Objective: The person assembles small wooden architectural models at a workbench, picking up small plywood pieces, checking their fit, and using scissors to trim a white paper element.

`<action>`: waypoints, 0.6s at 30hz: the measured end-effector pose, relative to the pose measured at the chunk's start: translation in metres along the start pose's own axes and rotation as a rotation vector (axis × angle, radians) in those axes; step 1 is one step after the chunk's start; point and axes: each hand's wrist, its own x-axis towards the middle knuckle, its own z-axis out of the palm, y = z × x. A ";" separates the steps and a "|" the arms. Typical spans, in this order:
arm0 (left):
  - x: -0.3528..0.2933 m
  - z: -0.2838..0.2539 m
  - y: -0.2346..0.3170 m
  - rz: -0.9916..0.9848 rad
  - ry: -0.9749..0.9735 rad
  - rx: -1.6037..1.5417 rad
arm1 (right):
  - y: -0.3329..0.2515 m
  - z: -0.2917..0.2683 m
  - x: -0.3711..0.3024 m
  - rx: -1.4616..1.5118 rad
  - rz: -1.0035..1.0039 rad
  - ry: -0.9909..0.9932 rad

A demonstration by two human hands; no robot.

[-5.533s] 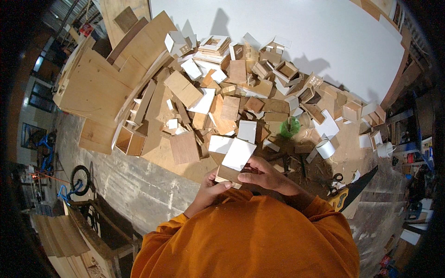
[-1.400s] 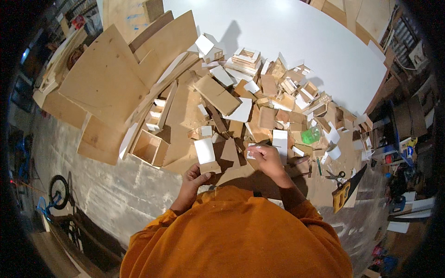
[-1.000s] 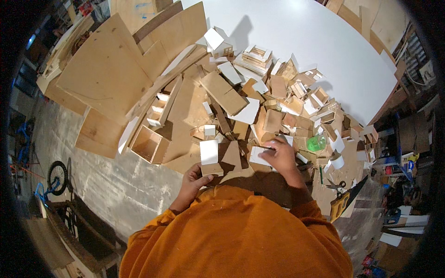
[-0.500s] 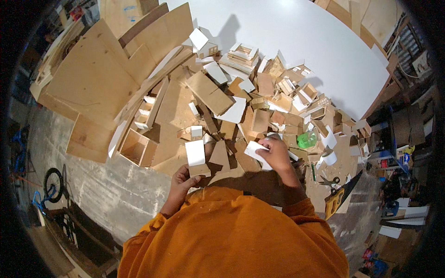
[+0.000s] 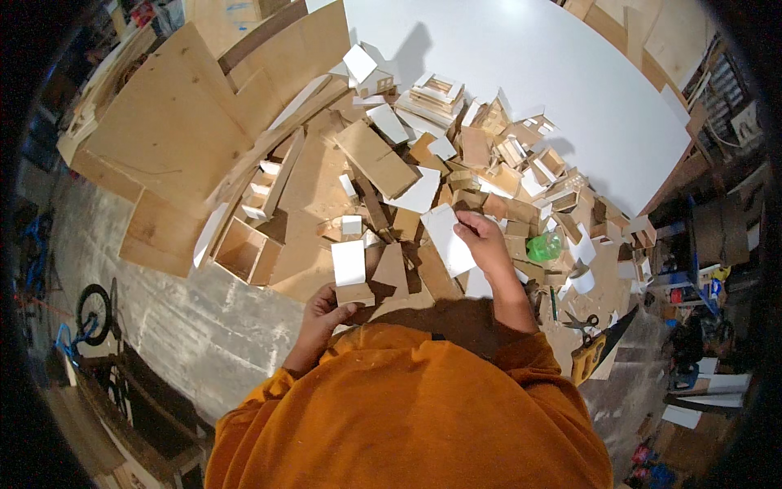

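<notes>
Near the front of the worktable, my left hand point(image 5: 324, 316) pinches a small L-shaped wooden piece by its bare brown part point(image 5: 355, 295), which joins a white panel point(image 5: 349, 262). To its right my right hand point(image 5: 487, 244) grips a thin white rectangular board point(image 5: 446, 236) by its right edge, thumb on the face, the board tilted up. Under my right wrist lies another white piece point(image 5: 478, 283), partly hidden by the arm. Between my hands are a brown offcut point(image 5: 391, 271) and a longer brown board point(image 5: 437, 274).
Beyond lie several wooden offcuts, a long brown block point(image 5: 375, 159) and small model houses point(image 5: 436, 92). At right are a green transparent container point(image 5: 544, 246), a roll of white tape point(image 5: 581, 279), scissors point(image 5: 582, 323) and a yellow-handled saw point(image 5: 588, 359). Plywood sheets point(image 5: 163, 130) lean at left.
My right hand has raised the white board and moved it forward, turning it more upright. My left hand keeps its hold on the L-shaped piece. The whole view has shifted slightly.
</notes>
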 end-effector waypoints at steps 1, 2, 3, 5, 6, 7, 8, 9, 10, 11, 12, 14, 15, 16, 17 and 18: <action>0.000 0.000 -0.001 0.000 0.011 0.006 | -0.018 -0.001 0.001 -0.011 0.093 -0.063; 0.001 -0.001 -0.003 -0.001 0.014 0.013 | -0.017 0.001 0.005 -0.024 0.057 -0.013; 0.002 -0.002 -0.003 -0.003 0.008 0.014 | -0.014 0.004 0.008 -0.038 0.022 0.037; 0.001 -0.006 -0.006 -0.004 0.007 0.012 | -0.030 0.008 0.008 -0.081 -0.084 0.091; 0.001 -0.007 -0.008 0.001 0.001 0.003 | -0.042 0.009 0.007 -0.221 -0.172 0.123; 0.001 -0.009 -0.009 0.007 -0.006 -0.005 | -0.051 0.010 0.003 -0.360 -0.260 0.155; 0.001 -0.010 -0.009 0.013 -0.013 -0.012 | -0.055 0.013 0.000 -0.498 -0.348 0.187; 0.001 -0.010 -0.009 0.021 -0.027 -0.038 | -0.056 0.018 -0.003 -0.455 -0.446 0.095; 0.000 -0.009 -0.008 0.030 -0.042 -0.063 | -0.061 0.025 -0.011 -0.498 -0.422 -0.048; 0.000 -0.009 -0.007 0.037 -0.058 -0.088 | -0.072 0.035 -0.021 -0.541 -0.395 -0.191; 0.000 -0.009 -0.006 0.039 -0.067 -0.101 | -0.073 0.046 -0.030 -0.609 -0.491 -0.345; -0.001 -0.009 -0.004 0.044 -0.083 -0.132 | -0.071 0.067 -0.046 -0.736 -0.591 -0.372; -0.002 -0.009 -0.005 0.058 -0.080 -0.147 | -0.069 0.071 -0.047 -0.753 -0.602 -0.379; -0.002 -0.010 -0.006 0.072 -0.078 -0.163 | -0.066 0.074 -0.048 -0.770 -0.612 -0.387; -0.003 -0.011 -0.007 0.086 -0.072 -0.178 | -0.069 0.077 -0.048 -0.784 -0.624 -0.396; -0.003 -0.012 -0.007 0.083 -0.073 -0.203 | -0.072 0.074 -0.046 -0.738 -0.554 -0.414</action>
